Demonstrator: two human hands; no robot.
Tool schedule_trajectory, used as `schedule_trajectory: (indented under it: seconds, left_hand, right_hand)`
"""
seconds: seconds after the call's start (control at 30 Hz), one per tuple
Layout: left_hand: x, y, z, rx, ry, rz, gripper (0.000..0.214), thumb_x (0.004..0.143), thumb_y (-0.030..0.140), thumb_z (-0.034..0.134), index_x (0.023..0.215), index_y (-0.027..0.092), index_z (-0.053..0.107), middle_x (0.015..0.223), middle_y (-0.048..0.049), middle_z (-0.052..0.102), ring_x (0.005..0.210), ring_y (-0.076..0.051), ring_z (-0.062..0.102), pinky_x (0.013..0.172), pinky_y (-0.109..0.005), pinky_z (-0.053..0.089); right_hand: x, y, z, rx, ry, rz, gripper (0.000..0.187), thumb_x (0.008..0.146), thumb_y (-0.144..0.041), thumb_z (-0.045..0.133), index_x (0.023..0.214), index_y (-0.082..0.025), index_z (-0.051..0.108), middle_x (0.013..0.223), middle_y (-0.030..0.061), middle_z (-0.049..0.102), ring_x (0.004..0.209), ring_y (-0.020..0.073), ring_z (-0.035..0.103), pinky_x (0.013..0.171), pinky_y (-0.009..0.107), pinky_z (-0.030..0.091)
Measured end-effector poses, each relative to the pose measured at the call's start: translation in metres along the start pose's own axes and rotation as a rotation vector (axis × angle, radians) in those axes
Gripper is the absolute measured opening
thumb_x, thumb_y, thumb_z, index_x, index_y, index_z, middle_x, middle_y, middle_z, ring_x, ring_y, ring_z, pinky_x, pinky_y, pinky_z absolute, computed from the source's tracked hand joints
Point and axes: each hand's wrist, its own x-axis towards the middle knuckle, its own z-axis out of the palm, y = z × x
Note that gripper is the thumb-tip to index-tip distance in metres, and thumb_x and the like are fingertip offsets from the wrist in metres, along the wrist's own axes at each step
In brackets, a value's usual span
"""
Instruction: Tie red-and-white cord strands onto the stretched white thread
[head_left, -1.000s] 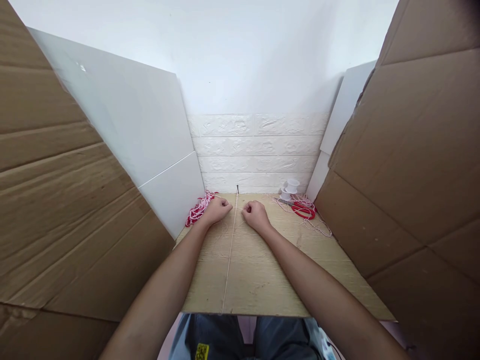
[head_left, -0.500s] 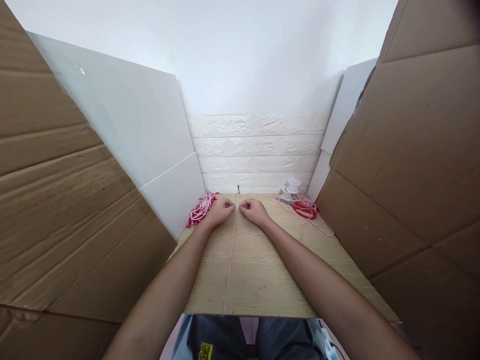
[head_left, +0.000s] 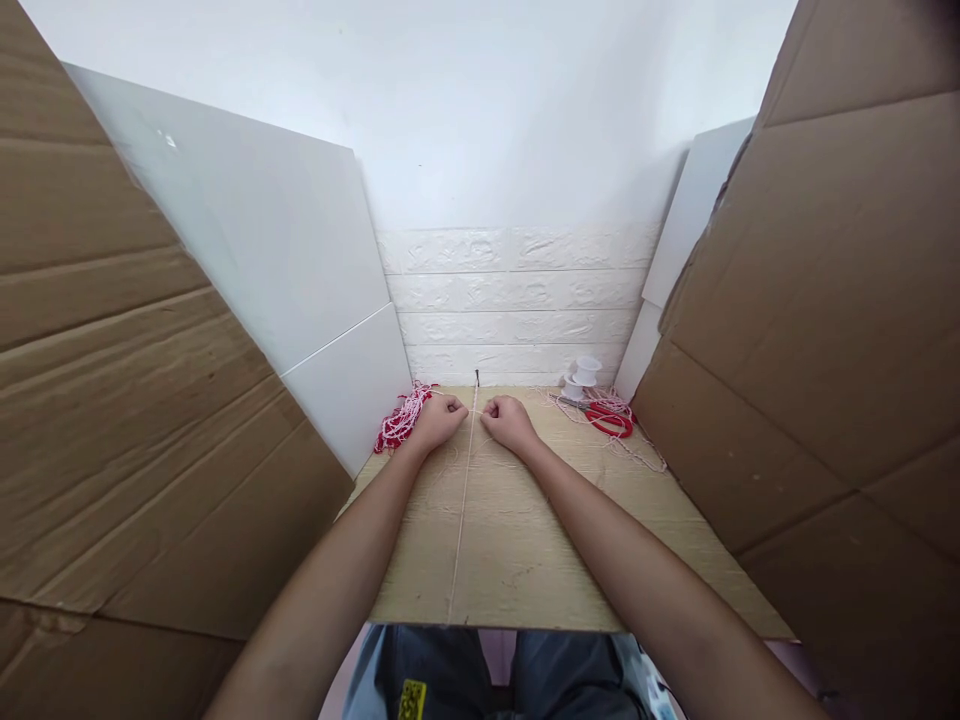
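A pale cord (head_left: 462,510) runs taut from a dark nail (head_left: 477,375) at the back of the wooden board (head_left: 525,560) to its front edge. My left hand (head_left: 442,419) is just left of the cord's far part, thumb and fingertips pinched together. Opposite it, my right hand (head_left: 510,421) pinches in the same way on the right side. A thin pale thread (head_left: 475,411) spans the small gap between both pinches and crosses the cord. The thread's ends are hidden by my fingers.
Red and white braided cords (head_left: 405,420) lie heaped at the back left. Red-handled scissors (head_left: 609,418), white spools (head_left: 585,372) and loose pink-white cord are at the back right. Cardboard panels (head_left: 150,400) flank both sides, and a white brick-patterned wall (head_left: 517,300) stands behind.
My hands have drawn slightly apart, and the thread between them shows more clearly across the cord. Both keep their pinch.
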Motion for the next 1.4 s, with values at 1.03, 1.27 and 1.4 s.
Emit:
schedule_trajectory:
  seconds: [1.03,1.27,1.4]
  left_hand:
    - [-0.0010,0.0058,0.0022,0.009,0.080,-0.036,0.015,0.072,0.023,0.050,0.062,0.017,0.058,0.064,-0.0013,0.062,0.064,-0.016,0.053,0.063,-0.027,0.039]
    - [0.0003,0.0023,0.0040,0.051,0.090,-0.027,0.014,0.072,0.022,0.049,0.061,0.017,0.056,0.062,-0.0010,0.060,0.063,-0.015,0.053,0.062,-0.027,0.037]
    - [0.0017,-0.0003,0.0056,0.069,0.104,-0.041,0.014,0.073,0.023,0.050,0.061,0.017,0.056,0.062,-0.0012,0.060,0.061,-0.015,0.051,0.062,-0.027,0.037]
  right_hand:
    - [0.0070,0.0016,0.0035,0.049,-0.002,0.073,0.011,0.077,-0.014,0.059,0.075,-0.017,0.070,0.075,0.0032,0.069,0.068,0.0148,0.058,0.064,0.024,0.038]
    - [0.0078,0.0044,0.0071,0.045,0.017,0.063,0.010,0.077,-0.014,0.058,0.073,-0.016,0.067,0.075,0.0033,0.068,0.068,0.0142,0.057,0.064,0.023,0.037]
    - [0.0088,0.0057,0.0089,0.031,0.026,0.067,0.009,0.076,-0.014,0.057,0.072,-0.016,0.065,0.075,0.0027,0.067,0.068,0.0140,0.056,0.063,0.023,0.036]
